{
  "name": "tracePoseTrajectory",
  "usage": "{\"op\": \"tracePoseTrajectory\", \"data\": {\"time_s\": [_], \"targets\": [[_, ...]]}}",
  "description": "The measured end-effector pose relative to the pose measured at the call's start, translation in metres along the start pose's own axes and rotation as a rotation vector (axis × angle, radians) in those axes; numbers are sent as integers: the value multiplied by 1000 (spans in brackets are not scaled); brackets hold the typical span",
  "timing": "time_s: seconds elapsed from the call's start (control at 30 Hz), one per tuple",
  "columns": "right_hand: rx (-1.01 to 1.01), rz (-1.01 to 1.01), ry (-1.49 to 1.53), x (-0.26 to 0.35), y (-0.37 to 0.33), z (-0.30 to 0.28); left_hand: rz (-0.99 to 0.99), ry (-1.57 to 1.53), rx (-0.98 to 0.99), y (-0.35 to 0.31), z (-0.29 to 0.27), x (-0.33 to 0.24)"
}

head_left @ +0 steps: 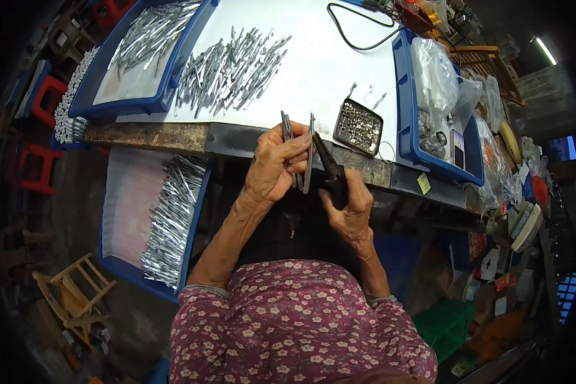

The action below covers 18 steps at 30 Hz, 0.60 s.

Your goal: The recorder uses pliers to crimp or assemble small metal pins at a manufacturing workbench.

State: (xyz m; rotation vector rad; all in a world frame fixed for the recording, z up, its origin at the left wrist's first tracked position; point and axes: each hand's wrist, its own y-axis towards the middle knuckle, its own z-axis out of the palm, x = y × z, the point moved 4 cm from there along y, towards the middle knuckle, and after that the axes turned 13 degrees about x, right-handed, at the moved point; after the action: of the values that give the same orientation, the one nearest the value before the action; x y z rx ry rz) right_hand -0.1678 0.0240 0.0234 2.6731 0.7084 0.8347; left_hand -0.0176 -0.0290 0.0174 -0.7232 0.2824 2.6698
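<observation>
Above the front edge of the workbench [237, 142], my left hand [269, 163] is closed around several narrow metal strips [310, 160], which stand roughly upright between the fingers. My right hand [352, 221] grips a dark hand tool that looks like pliers [328, 161]. Its narrow tip points up and left, close beside the strips; whether it touches them I cannot tell. A small dark tray [379, 142] of tiny shiny metal parts [360, 123] sits just beyond my right hand. Farther left on the white bench top lies a loose pile of metal strips [233, 70].
A blue tray [169, 86] with more strips stands at the back left. Below the bench edge, left of my arm, is another blue tray [134, 281] of strips. On the right, a blue tray [406, 137] holds plastic bags [435, 70]. A black cable [349, 43] curves across the far bench.
</observation>
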Motion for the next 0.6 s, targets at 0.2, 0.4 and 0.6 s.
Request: {"op": "tracePoseTrajectory", "data": {"time_s": [0.2, 0.4, 0.6], "targets": [[348, 444, 812, 0, -3, 1, 286, 772, -129, -6, 16, -3], [519, 505, 1198, -5, -9, -1, 796, 1687, 157, -10, 25, -8], [556, 566, 1483, -9, -18, 9, 729, 1776, 245, -3, 22, -9]]}}
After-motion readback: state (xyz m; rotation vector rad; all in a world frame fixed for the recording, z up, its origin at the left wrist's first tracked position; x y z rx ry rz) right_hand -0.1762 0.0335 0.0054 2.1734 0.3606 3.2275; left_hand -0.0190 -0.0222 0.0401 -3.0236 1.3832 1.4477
